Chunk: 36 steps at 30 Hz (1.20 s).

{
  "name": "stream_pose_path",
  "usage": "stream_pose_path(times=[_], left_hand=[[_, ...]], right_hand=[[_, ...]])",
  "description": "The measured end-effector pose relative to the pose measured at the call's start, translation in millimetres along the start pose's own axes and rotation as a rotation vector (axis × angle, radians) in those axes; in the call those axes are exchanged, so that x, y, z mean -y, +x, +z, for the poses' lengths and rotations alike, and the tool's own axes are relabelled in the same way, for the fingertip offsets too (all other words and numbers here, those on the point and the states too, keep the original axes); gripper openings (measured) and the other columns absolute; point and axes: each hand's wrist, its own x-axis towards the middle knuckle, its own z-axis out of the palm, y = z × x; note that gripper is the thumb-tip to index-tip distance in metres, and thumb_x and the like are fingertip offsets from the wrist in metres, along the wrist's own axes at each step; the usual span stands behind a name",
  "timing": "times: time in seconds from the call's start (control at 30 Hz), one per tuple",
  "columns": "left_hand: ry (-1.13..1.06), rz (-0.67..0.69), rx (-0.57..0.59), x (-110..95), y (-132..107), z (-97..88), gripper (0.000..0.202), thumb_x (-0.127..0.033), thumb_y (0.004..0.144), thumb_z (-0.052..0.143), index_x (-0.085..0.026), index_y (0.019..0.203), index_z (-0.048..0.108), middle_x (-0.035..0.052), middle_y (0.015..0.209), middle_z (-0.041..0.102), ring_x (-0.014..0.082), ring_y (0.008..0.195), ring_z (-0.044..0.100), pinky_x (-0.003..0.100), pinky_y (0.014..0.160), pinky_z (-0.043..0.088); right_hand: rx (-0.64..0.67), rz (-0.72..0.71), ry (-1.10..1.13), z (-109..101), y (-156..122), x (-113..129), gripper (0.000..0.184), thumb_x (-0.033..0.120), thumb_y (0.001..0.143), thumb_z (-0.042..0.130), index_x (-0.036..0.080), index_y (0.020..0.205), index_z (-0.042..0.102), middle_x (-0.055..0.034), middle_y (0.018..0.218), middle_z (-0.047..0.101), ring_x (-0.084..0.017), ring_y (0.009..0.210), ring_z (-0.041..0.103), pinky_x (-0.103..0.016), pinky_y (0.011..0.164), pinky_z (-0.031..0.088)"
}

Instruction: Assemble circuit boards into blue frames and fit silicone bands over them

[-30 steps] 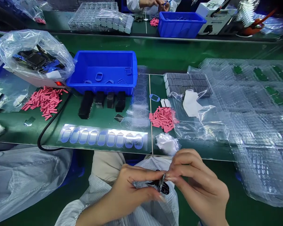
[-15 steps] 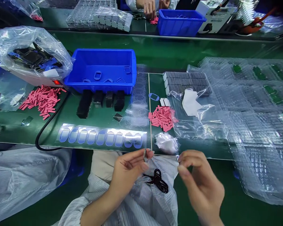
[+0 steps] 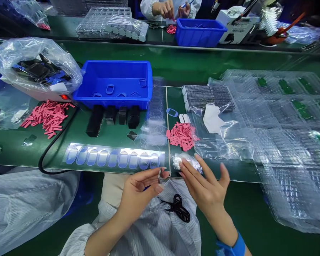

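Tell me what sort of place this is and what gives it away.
Most likely an assembly workshop, perhaps for electronics: clear plastic trays with green pieces resembling circuit boards, piled pink strips on a green bench, and a co-worker's hands busy at a facing bench.

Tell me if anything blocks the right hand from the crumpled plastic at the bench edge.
Nothing visible does. The right hand is over part of the crumpled plastic; whether it touches is unclear. The left hand, pinching a small flat piece, is off to the left.
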Motion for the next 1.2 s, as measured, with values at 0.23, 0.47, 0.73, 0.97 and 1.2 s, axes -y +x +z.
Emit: stream_pose_path(times=[0.23, 0.47, 0.73, 0.97, 1.2], left_hand=[[-0.099, -0.121, 0.478, -3, 5, -14.7, 0.05, -0.036, 0.074, 0.071, -0.028, 0.122, 0.059, -0.0002, 0.074, 0.077, 0.0126, 0.075, 0.071, 0.023, 0.075, 0.052], [-0.06, -0.349, 0.674, -6, 3, -25.8, 0.066, -0.051, 0.071, 0.067, -0.025, 0.13, 0.051, 0.0027, 0.078, 0.072, 0.0181, 0.075, 0.07, 0.027, 0.068, 0.051], [0.16, -0.278, 0.657, -19, 16, -33.2, 0.077, -0.068, 0.071, 0.053, -0.023, 0.134, 0.045, 0.0095, 0.084, 0.076, 0.0199, 0.074, 0.072, 0.03, 0.069, 0.053], [1.241, 0.523, 0.066, -136, 93, -36.6, 0.036, -0.044, 0.08, 0.059, -0.022, 0.108, 0.067, 0.0075, 0.094, 0.075, 0.0227, 0.084, 0.068, 0.03, 0.078, 0.051], [1.497, 0.572, 0.237, -189, 211, -43.0, 0.011, -0.03, 0.063, 0.073, -0.024, 0.071, 0.074, 0.0045, 0.083, 0.072, 0.0258, 0.089, 0.06, 0.035, 0.089, 0.04]], right_hand=[[0.178, 0.032, 0.773, -23, 28, 1, 0.042, 0.034, 0.091, 0.05, 0.023, 0.132, 0.046, -0.0079, 0.123, 0.063, -0.026, 0.123, 0.05, -0.052, 0.106, 0.033], [0.41, -0.135, 1.155, -26, 56, 2, 0.032, 0.048, 0.086, 0.051, 0.03, 0.111, 0.059, 0.002, 0.11, 0.07, -0.02, 0.122, 0.052, -0.047, 0.111, 0.03], [0.202, 0.022, 1.151, -5, 52, -16, 0.025, 0.041, 0.081, 0.062, 0.028, 0.103, 0.063, -0.0022, 0.093, 0.074, -0.023, 0.099, 0.067, -0.043, 0.088, 0.054], [-0.041, 0.08, 0.847, 28, 42, -26, 0.021, 0.029, 0.082, 0.065, 0.021, 0.101, 0.065, -0.0063, 0.092, 0.074, -0.023, 0.085, 0.071, -0.035, 0.073, 0.06], [-0.097, 0.056, 0.831, 25, 44, -24, 0.023, 0.035, 0.083, 0.063, 0.021, 0.101, 0.064, -0.0056, 0.09, 0.074, -0.022, 0.084, 0.071, -0.032, 0.073, 0.06]])
